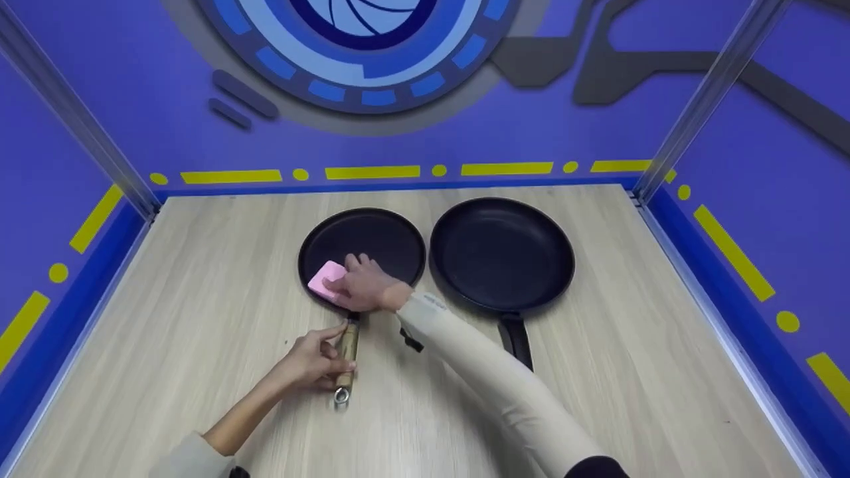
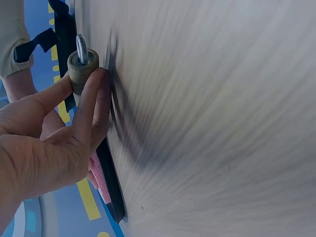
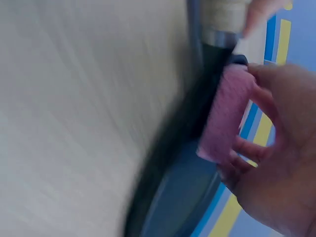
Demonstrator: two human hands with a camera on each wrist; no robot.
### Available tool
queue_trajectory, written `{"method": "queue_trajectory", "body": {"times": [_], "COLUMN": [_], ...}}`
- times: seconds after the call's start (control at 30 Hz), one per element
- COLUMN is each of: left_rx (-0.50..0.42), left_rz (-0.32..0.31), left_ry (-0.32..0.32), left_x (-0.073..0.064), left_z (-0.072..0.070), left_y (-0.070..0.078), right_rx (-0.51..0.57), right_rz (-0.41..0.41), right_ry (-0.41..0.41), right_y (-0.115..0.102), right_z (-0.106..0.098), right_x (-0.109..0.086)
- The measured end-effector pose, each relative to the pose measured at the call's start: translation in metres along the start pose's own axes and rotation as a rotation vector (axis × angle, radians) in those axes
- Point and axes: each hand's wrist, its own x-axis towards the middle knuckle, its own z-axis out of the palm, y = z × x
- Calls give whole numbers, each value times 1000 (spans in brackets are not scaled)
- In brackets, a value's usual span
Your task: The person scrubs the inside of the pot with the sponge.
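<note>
A flat black pan [image 1: 372, 232] with a wooden handle [image 1: 348, 342] lies left of centre on the table. My left hand [image 1: 312, 358] grips that handle between thumb and fingers, near the metal hanging ring [image 1: 341, 396] at its end. Over the near left part of the pan, my right hand [image 1: 365, 282] holds a pink sponge [image 1: 325, 279] against the cooking surface. In the right wrist view the sponge [image 3: 227, 113] is a thick block pinched between thumb and fingers, close to the rim at the handle joint.
A deeper black frying pan [image 1: 503, 252] stands close beside the first on the right, its black handle [image 1: 516, 342] partly behind my right forearm. Blue panels with yellow marks [image 1: 372, 172] wall in the light wooden table [image 1: 219, 265] at the back and both sides.
</note>
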Motion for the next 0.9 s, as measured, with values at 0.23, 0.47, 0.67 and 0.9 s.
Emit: {"method": "queue_trajectory", "body": {"times": [0.23, 0.47, 0.67, 0.9], "left_rx": [-28, -42, -38, -5], "left_rz": [-24, -25, -24, -17], "left_ry": [-5, 2, -4, 10], "left_x": [2, -2, 0, 0], "left_z": [1, 3, 5, 2], "left_y": [1, -1, -3, -4], "right_rx": [135, 144, 159, 37], "right_rz": [2, 12, 75, 162], "right_ry": [-221, -115, 15, 142], "right_y": [12, 8, -3, -12], "right_z": [-15, -6, 8, 14], "right_x": [-3, 4, 20, 49]}}
